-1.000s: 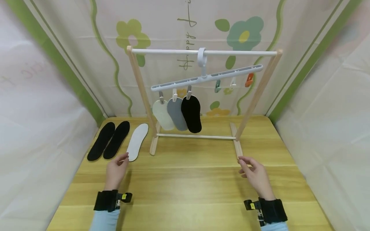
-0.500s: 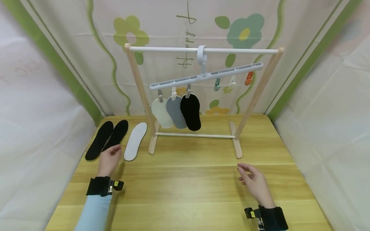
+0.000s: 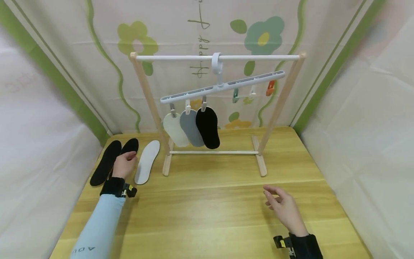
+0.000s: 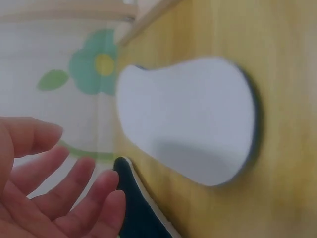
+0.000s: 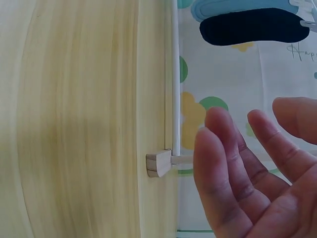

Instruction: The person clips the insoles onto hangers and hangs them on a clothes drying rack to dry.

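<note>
My left hand (image 3: 124,165) hovers over the second black insole (image 3: 130,144), covering much of it in the head view. Its fingers are loosely bent and hold nothing, as the left wrist view shows. To its right a white insole (image 3: 147,162) lies on the table, and another black insole (image 3: 106,162) lies to its left. My right hand (image 3: 284,208) is over the table in front of the rack's right foot, fingers loosely curved around nothing. White (image 3: 175,131), grey (image 3: 192,127) and black (image 3: 208,127) insoles hang by clips from the left half of a tilted hanger (image 3: 223,86).
The hanger hooks over the white top rod (image 3: 181,58) of a wooden rack (image 3: 280,104). Green (image 3: 235,95), white (image 3: 252,92) and orange (image 3: 270,88) clips hang unused at its right end. Fabric walls (image 3: 362,118) enclose the wooden table (image 3: 210,216) at the back and sides.
My left hand has moved left and forward, from beside the white insole to over the second black one. The right hand stays nearly in place. The head view has shifted slightly.
</note>
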{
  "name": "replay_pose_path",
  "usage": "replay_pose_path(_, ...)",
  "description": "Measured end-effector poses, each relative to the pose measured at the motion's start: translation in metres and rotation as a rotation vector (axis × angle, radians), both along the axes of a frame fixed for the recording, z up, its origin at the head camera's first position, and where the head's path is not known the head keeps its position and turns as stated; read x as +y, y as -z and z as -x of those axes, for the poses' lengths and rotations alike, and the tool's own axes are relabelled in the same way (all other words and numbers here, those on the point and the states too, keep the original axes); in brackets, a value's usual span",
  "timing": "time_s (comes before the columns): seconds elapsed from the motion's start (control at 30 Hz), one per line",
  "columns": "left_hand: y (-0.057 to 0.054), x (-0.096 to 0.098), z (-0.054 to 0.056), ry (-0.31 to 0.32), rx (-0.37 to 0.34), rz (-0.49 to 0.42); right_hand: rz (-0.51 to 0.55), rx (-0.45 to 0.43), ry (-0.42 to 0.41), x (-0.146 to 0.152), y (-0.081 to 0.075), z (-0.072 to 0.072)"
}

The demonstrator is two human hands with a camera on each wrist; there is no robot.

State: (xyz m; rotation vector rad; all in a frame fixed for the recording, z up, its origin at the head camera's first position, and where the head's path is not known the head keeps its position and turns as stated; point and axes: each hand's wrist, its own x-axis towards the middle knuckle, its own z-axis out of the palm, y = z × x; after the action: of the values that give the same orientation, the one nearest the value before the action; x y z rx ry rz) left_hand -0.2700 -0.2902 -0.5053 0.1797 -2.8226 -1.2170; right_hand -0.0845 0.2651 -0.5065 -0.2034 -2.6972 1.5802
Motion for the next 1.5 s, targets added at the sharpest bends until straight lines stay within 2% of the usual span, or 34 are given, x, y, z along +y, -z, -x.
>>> replay_pose_path(0.23, 0.011, -0.005, 0.028, 0.015, -0.030, 0.080, -0.007, -0.012, -0.005, 0.000, -0.002, -0.002)
replay_pose_path(0.4, 0.022, -0.012, 0.043, 0.049, -0.113, 0.139, -0.010, -0.027, -0.007, 0.001, -0.003, -0.004)
replay_pose_path(0.53, 0.026, -0.011, 0.049, 0.091, -0.201, 0.176, -0.011, -0.032, -0.004, 0.002, -0.004, -0.005)
replay_pose_path(0.6, 0.028, -0.009, 0.049, 0.110, -0.223, 0.210, -0.013, -0.031, -0.002, 0.002, -0.005, -0.005)
replay_pose_path(0.7, 0.032, -0.006, 0.051, 0.135, -0.214, 0.284, -0.013, -0.033, -0.003, 0.002, -0.006, -0.005)
replay_pose_path(0.83, 0.038, -0.003, 0.056, 0.123, -0.230, 0.325, -0.013, -0.038, -0.005, 0.002, -0.006, -0.007)
replay_pose_path(1.03, 0.041, 0.002, 0.061, 0.119, -0.264, 0.298, -0.022, -0.034, 0.002, 0.003, -0.005, -0.009)
replay_pose_path(1.2, 0.039, 0.001, 0.061, 0.110, -0.282, 0.218, -0.015, -0.037, 0.009, 0.004, -0.005, -0.010)
replay_pose_path(1.33, 0.037, -0.001, 0.058, 0.086, -0.288, 0.106, -0.026, -0.037, 0.018, 0.005, -0.006, -0.011)
replay_pose_path(1.5, 0.032, -0.005, 0.055, 0.040, -0.246, -0.022, -0.032, -0.038, 0.036, -0.003, -0.003, -0.010)
